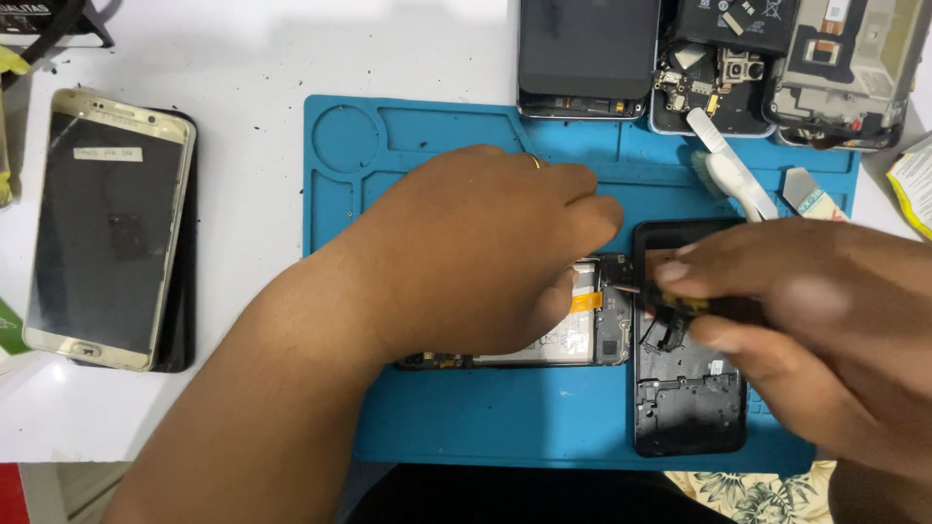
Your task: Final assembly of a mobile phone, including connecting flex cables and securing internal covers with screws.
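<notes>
View from above my work mat [427, 427], blue, lying on a white table [243, 58]. My left hand [476, 252] rests palm down over an opened phone [582, 330] in the middle of the mat, covering most of it; only its right end shows, with a pale battery and an orange ribbon strip peeking out beneath my knuckles. The fingers are curled loosely and press on the phone; whether they grip anything I cannot tell. A ring sits on one finger.

My right hand [806, 311] comes in from the right, blurred, its thumb and forefinger pinched narrow on a small dark tool [670, 301] whose tip meets the exposed end of the phone, just beside my left fingertips. Under this hand lies a black back cover [689, 398], inner side up, touching the phone's right edge.

At the mat's far edge lie three more dismantled phones [718, 68] side by side, with a white brush [733, 175] and a small pry card [811, 192] near them. Well apart on the left, a gold phone [107, 228] lies face up, stacked on a darker one.
</notes>
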